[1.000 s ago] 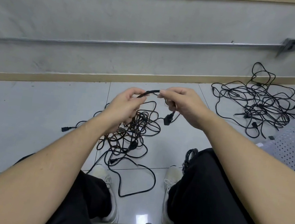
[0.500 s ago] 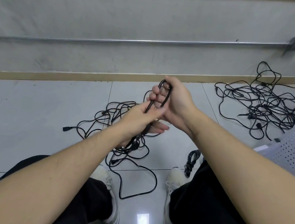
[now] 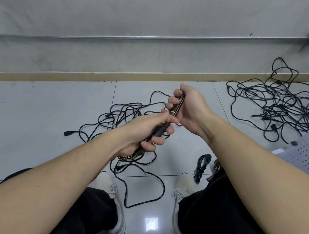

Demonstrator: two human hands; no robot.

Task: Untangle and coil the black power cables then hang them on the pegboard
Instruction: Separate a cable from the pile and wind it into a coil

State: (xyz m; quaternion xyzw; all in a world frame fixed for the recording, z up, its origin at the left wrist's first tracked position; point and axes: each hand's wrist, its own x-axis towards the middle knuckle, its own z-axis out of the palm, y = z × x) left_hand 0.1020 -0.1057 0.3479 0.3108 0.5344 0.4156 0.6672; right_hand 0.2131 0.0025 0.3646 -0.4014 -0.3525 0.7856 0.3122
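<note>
I see both hands meeting at centre view on one folded cable (image 3: pixel 178 108): my right hand (image 3: pixel 189 105) curls its fingers round the upper folded strands, my left hand (image 3: pixel 143 133) at its 7 o'clock grips the lower part. Below them lies a loose tangle (image 3: pixel 126 116) on the tiled floor (image 3: pixel 30 119). A second tangle (image 3: pixel 281 111) sits at 2 o'clock, a small coiled bundle (image 3: pixel 202 165) at 5 o'clock beside my shoe (image 3: pixel 183 190).
</note>
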